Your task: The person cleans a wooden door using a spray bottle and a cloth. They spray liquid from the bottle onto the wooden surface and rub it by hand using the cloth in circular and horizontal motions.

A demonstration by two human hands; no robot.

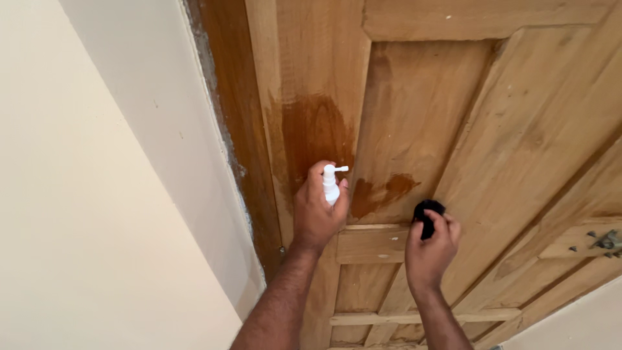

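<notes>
The left hand (316, 210) is closed around a small white spray bottle (331, 186), held upright, with its pump head and short nozzle projecting above the fingers and the nozzle directed to the right. The right hand (430, 249) is closed around a black pad (427, 214), of which only the upper portion shows above the fingertips; its material cannot be determined. Both hands are raised in front of a wooden door (518, 116), the left hand at the door's left vertical member and the right hand just beside the lower edge of the upper recessed panel (421, 110). A horizontal rail (372, 245) runs between the two wrists. On the left vertical member, directly above the spray bottle, lies a large dark wet patch (314, 133). A second, smaller wet patch (382, 192) sits at the lower left corner of the recessed panel, between the two hands. A metal latch fitting (606, 240) is fixed near the door's right edge. Left of the door stands the darker door frame (230, 97), and beyond it the cream wall (84, 194).
</notes>
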